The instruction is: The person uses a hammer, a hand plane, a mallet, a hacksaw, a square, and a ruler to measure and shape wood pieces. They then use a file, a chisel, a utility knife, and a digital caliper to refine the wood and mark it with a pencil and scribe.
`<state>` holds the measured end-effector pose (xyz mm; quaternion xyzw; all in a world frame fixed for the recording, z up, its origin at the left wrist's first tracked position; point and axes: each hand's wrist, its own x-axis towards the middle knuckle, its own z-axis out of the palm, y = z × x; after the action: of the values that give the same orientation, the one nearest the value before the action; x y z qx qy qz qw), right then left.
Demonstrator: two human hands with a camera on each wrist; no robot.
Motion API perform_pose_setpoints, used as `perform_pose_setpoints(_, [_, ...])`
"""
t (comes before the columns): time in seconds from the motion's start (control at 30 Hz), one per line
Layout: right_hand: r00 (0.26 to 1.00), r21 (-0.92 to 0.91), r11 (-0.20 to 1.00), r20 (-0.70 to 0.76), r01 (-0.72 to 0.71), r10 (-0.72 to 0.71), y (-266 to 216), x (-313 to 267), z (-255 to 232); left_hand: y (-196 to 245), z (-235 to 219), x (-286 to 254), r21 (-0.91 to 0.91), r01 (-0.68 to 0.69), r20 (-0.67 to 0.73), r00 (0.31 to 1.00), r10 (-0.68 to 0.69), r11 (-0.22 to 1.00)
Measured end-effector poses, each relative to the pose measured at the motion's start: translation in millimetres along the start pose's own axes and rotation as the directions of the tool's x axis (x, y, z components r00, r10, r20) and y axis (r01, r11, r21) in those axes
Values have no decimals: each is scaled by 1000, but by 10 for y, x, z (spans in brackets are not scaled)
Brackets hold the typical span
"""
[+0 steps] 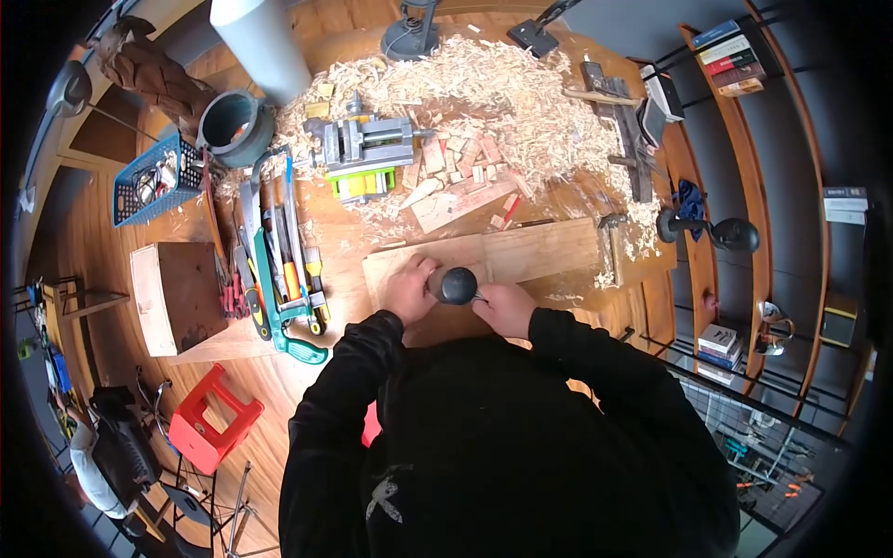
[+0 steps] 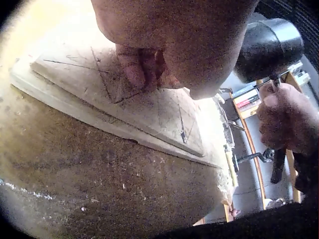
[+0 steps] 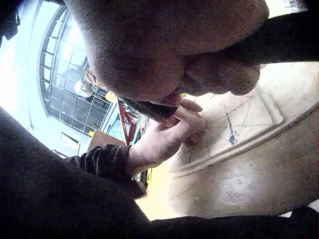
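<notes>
My right hand [image 1: 510, 310] grips the handle of a mallet with a black head [image 1: 457, 285], raised over the near side of the bench. In the left wrist view the mallet's handle runs down through the curled right fingers [image 2: 279, 112]. My left hand [image 1: 409, 290] is low at a pale wooden board [image 1: 539, 251], its fingers bent close over the top face. Dark pencil lines cross a thin wooden piece [image 2: 75, 74] lying on another board under that hand. I cannot tell whether the left fingers pinch something, as the hand itself covers the spot.
Wood shavings [image 1: 521, 88] cover the bench's far part. A metal vise [image 1: 367, 144] stands there, beside small wood offcuts [image 1: 456, 160]. Saws and other hand tools [image 1: 279, 251] lie to the left, next to a wooden box [image 1: 177, 298]. A red stool [image 1: 216, 418] stands lower left.
</notes>
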<state>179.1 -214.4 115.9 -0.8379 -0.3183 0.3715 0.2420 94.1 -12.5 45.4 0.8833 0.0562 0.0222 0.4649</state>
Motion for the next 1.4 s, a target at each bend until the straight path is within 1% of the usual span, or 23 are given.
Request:
perform_pose_setpoints(0.1, [999, 44, 999, -31, 31, -29, -16, -38, 0, -48, 47, 15, 17, -2, -21, 1000, 2, 1000])
perform_pose_setpoints(0.27, [999, 19, 1000, -31, 18, -17, 10, -29, 28, 2, 8, 6, 11, 27, 2, 1000, -27, 1000])
perform_pose_setpoints(0.33, [999, 5, 1000, -24, 22, -22, -8, -14, 6, -7, 10, 9, 14, 20, -13, 1000, -20, 1000])
perform_pose_setpoints(0.5, [999, 47, 999, -40, 22, -21, -5, -47, -2, -42, 35, 0, 54, 24, -25, 999, -23, 998])
perform_pose_setpoints(0.53, [999, 47, 998, -39, 29, -27, 17, -47, -4, -14, 10, 4, -3, 72, 9, 997, -72, 997])
perform_pose_setpoints(0.57, [998, 102, 994, -60, 43, -37, 47, -70, -8, 6, -6, -2, -60, 124, 46, 992, -122, 990])
perform_pose_setpoints(0.6, [996, 157, 986, -81, 56, -43, 73, -99, -5, 3, -6, -16, -58, 128, 45, 991, -126, 990])
perform_pose_setpoints(0.63, [984, 198, 974, -162, 109, -77, 78, -122, -2, 2, -4, -28, -111, 142, 24, 990, -140, 984])
perform_pose_setpoints(0.67, [984, 200, 974, -161, 111, -79, 92, -128, -18, -1, -5, -30, -163, 153, 3, 988, -154, 975])
perform_pose_setpoints(0.7, [985, 218, 973, -169, 76, -39, 106, -138, -38, -5, -7, -30, -161, 154, 3, 988, -156, 975])
perform_pose_setpoints(0.73, [984, 238, 971, -177, 40, 2, 126, -152, -62, 2, -17, -25, -197, 186, -26, 981, -195, 963])
perform_pose_setpoints(0.77, [980, 222, 974, -199, 34, 11, 235, -155, -21, 8, -31, -21, -235, 216, -54, 971, -235, 948])
perform_pose_setpoints(0.8, [980, 224, 974, -197, 37, 8, 298, -156, -14, 5, -49, -8, -232, 218, -57, 970, -237, 948])
perform_pose_setpoints(0.87, [981, 209, 977, -173, -51, 88, 365, -158, 1, -21, -87, 23, -147, 190, -170, 962, -214, 971])
perform_pose_setpoints(0.9, [975, 209, 977, -208, -36, 80, 425, -148, 36, -53, -91, 35, -145, 194, -171, 961, -217, 970])
perform_pose_setpoints(0.97, [972, 205, 978, -217, -47, 92, 540, -135, 93, -131, -95, 76, -52, 207, -248, 945, -213, 977])
perform_pose_setpoints(1.03, [969, 200, 978, -226, -57, 102, 633, -143, 119, -188, -129, 118, -72, 224, -236, 943, -235, 972])
perform_pose_setpoints(1.1, [964, 153, 977, -200, -145, 174, 697, -152, 140, -218, -181, 161, -91, 241, -225, 940, -256, 966])
perform_pose_setpoints(1.17, [960, 162, 975, -213, -150, 183, 666, -179, 133, -211, -242, 215, 56, 265, -197, 948, -249, 963])
perform_pose_setpoints(1.2, [954, 169, 973, -227, -157, 194, 653, -194, 129, -231, -246, 259, 57, 264, -195, 949, -249, 963])
perform_pose_setpoints(1.27, [951, 153, 974, -233, -170, 202, 642, -209, 141, -308, -216, 365, 127, 125, -319, 944, -79, 984])
perform_pose_setpoints(1.3, [949, 135, 974, -238, -180, 209, 636, -214, 146, -353, -218, 408, 144, 152, -275, 955, -108, 978])
perform_pose_setpoints(1.4, [945, 167, 964, -221, -207, 241, 592, -237, 139, -418, -222, 566, 180, 120, -267, 961, -69, 976])
